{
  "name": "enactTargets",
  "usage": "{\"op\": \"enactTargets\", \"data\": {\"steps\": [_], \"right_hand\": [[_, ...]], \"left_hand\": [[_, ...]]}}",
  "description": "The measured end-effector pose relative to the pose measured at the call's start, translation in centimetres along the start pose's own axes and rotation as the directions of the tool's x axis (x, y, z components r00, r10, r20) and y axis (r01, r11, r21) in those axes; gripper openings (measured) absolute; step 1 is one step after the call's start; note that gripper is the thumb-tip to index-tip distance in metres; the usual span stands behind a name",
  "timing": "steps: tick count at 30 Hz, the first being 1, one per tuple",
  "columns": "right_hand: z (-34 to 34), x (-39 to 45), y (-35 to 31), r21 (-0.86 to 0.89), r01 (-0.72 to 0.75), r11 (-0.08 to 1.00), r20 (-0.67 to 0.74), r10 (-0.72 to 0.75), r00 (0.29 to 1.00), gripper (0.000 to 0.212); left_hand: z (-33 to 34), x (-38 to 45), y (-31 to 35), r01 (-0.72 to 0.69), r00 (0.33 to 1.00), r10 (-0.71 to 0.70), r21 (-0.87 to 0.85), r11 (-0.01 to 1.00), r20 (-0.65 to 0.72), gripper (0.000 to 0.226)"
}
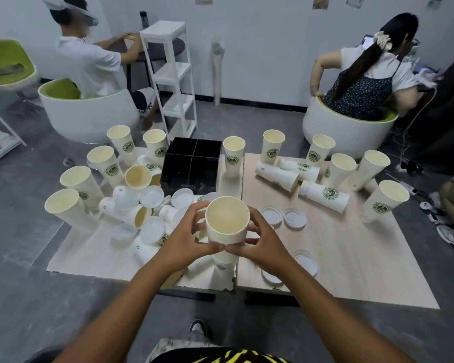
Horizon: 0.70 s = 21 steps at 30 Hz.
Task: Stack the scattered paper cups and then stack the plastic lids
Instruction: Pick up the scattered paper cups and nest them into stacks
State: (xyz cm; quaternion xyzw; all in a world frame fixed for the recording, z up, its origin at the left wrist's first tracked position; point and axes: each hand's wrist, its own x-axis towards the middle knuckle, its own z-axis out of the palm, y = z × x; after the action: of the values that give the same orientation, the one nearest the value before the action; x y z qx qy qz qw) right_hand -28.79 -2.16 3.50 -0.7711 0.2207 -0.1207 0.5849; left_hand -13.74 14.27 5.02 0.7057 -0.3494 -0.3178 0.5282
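I clamp both hands, left (186, 238) and right (264, 239), around one cup stack (226, 222); four lids (295, 218) lie right.

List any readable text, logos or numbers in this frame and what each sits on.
Nothing here reads as legible text.
Paper cups: round green-ringed logo with lettering around it, too blurred to read.
Lying cup: same green logo, lettering unreadable.
Cup stack held by left hand and right hand: no print visible.
Plastic lids: no readable marking.
Wall posters: too small to read.
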Motion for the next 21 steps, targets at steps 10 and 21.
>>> {"op": "enactTargets", "data": {"steps": [10, 21], "right_hand": [[-1.9, -0.1, -4.8, -0.008, 0.1, 0.995, -0.196, -0.1, 0.975, 0.09], [-7.2, 6.2, -10.7, -0.004, 0.262, 0.965, -0.425, -0.239, 0.873, 0.099]], "left_hand": [[-1.6, 2.8, 4.5, -0.146, 0.986, 0.145, -0.001, 0.989, 0.08, 0.085], [-3.0, 12.6, 11.7, -0.361, 0.917, 0.371, -0.095, 0.928, 0.144, 0.08]]}}
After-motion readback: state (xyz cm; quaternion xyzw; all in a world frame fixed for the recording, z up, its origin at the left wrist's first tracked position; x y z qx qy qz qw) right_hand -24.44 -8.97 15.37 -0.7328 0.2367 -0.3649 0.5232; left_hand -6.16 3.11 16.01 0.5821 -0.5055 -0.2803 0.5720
